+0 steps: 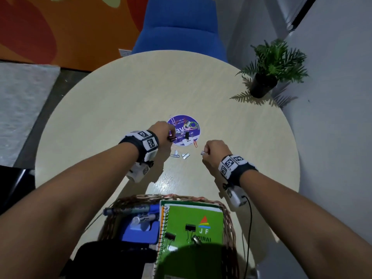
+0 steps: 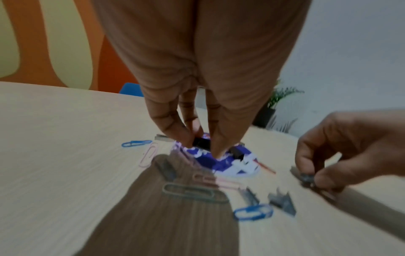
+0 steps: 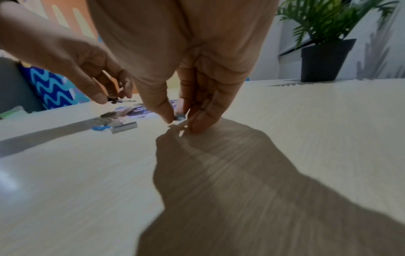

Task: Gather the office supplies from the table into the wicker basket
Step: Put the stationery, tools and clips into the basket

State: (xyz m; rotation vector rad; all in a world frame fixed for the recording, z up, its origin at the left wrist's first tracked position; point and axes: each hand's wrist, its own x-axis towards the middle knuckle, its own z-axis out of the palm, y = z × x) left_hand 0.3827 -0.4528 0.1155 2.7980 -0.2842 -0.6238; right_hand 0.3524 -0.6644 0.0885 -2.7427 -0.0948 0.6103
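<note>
The green spiral-bound notebook [image 1: 193, 224] lying in the woven wicker basket [image 1: 229, 218] carries a rainbow triangle logo with the letters "JF" and, below them, "SPIRAL" in part. Two black binder clips [image 1: 190, 228] rest on its cover, and a blue marker [image 1: 128, 210] lies crosswise at the basket's far-left corner, its print too blurred to read. On the round purple sticker [image 1: 184, 130] at the middle of the round pale wooden table [image 1: 120, 93], white words show only in fragments, among them "keep" and "go".

The left hand [image 1: 162, 130] pinches a small black binder clip [image 2: 201, 143] between thumb and fingertips, just above the sticker's near-left edge. The right hand [image 1: 214, 151] pinches a short silver strip of staples [image 1: 203, 152] just above the table, to the right of the sticker.

Loose coloured paper clips [image 2: 253, 211] and more silver staple strips [image 1: 185, 155] lie between the two hands and on the sticker; an orange paper clip [image 1: 195, 143] lies at the sticker's near edge, its long axis running roughly towards the basket. The basket sits at the table's near edge. A black-potted green fern [image 1: 269, 75] stands at the far-right rim, well apart from the hands, with bare tabletop between.
</note>
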